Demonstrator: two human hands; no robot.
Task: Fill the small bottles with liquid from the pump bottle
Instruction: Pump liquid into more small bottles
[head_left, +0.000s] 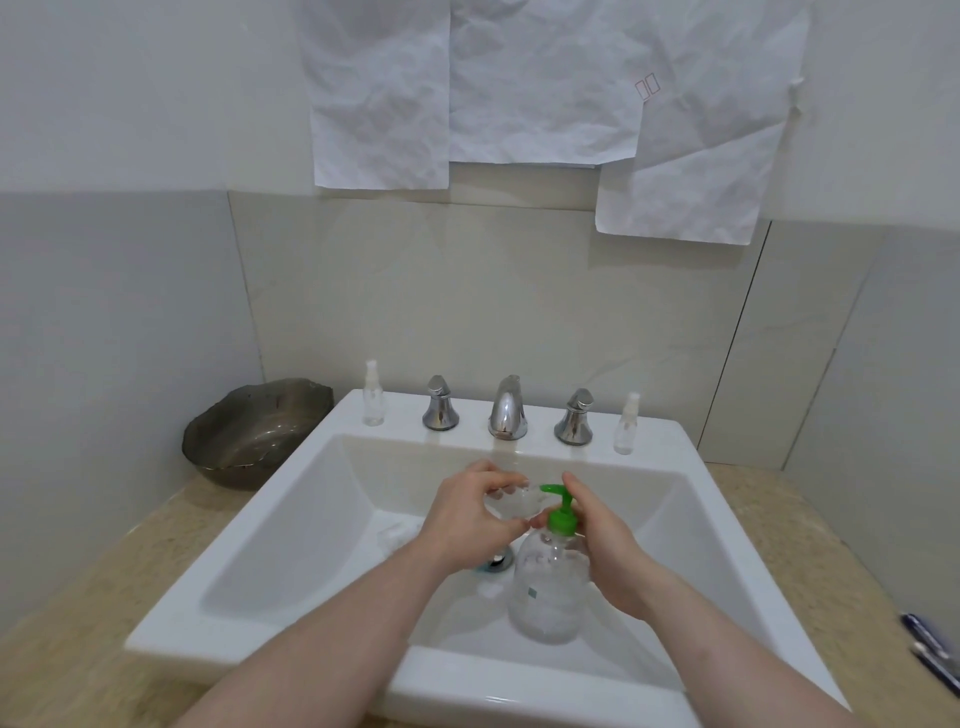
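A clear pump bottle (548, 587) with a green pump head (560, 512) is held upright over the basin of a white sink (291, 525), its green spout pointing to the left. It is gripped around the neck and shoulder by the right hand (602, 545), whose fingers are curled round the far side while the forefinger is raised to the top of the pump. A small clear bottle (511, 503) is held just beside the spout by the left hand (467, 519); it is pinched between thumb and curled fingers and appears tilted toward the spout, though its opening cannot be made out clearly. Both forearms are extended forward from the lower edge of the view and converge over the basin, the wrists nearly level.

Two more small spray bottles are set upright on the back ledge of the sink: one (373, 393) at the left end and one (626, 423) at the right end. Between them a chrome faucet (508, 408) is flanked by two chrome handles. A dark bowl (254, 431) is seen on the beige counter (78, 623) to the left of the sink. Crumpled paper sheets (545, 104) are fixed to the wall above.
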